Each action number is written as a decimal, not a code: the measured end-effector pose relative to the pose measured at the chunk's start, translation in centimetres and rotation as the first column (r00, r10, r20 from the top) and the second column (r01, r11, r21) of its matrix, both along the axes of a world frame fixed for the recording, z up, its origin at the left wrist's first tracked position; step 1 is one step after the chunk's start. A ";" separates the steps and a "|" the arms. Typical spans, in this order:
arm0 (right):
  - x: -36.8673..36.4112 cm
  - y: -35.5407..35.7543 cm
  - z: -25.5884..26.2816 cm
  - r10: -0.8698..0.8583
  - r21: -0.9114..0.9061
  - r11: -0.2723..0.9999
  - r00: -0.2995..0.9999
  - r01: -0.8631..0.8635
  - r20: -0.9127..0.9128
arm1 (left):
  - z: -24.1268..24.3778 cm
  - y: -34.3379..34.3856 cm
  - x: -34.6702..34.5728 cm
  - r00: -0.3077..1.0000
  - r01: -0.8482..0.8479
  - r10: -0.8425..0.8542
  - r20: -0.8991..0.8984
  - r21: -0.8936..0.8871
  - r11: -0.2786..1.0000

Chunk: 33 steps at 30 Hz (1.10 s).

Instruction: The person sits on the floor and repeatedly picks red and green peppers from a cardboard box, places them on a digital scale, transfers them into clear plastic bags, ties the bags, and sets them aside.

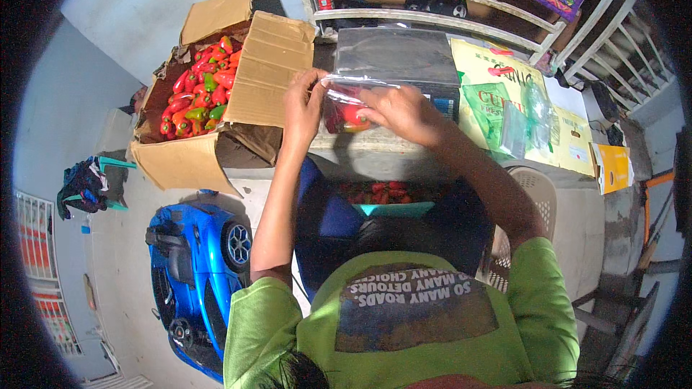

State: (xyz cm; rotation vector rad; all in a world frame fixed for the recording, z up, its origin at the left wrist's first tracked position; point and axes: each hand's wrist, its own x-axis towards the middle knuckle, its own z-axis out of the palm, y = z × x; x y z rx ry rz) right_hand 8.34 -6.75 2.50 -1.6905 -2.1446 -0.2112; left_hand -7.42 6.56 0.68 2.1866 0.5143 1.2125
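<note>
A clear plastic bag [338, 98] with red peppers [354, 116] inside lies at the table's near edge. My left hand [304, 101] pinches the bag's upper left corner between thumb and fingers. On the opposite side, my right hand [403, 113], slightly blurred, grips the bag's film close above the peppers. The bag's upper edge is stretched between both hands and shines in the light. Just behind it sits a dark, flat-topped box-like device [394, 54], partly covered by the bag and my right hand.
Left of my hands, an open cardboard box [273, 65] holds many red and green peppers [200, 92]. Flattened yellow cardboard [470, 59] with plastic bags [519, 124] lies right. Below the table edge, a teal container [397, 209] holds more peppers. A blue toy car [203, 265] stands left.
</note>
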 end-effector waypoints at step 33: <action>2.9 -3.4 8.4 0.230 0.168 0.951 0.231 -0.259 -0.945 | 4.3 -4.8 1.8 0.922 0.386 -0.358 0.147 -0.423 0.820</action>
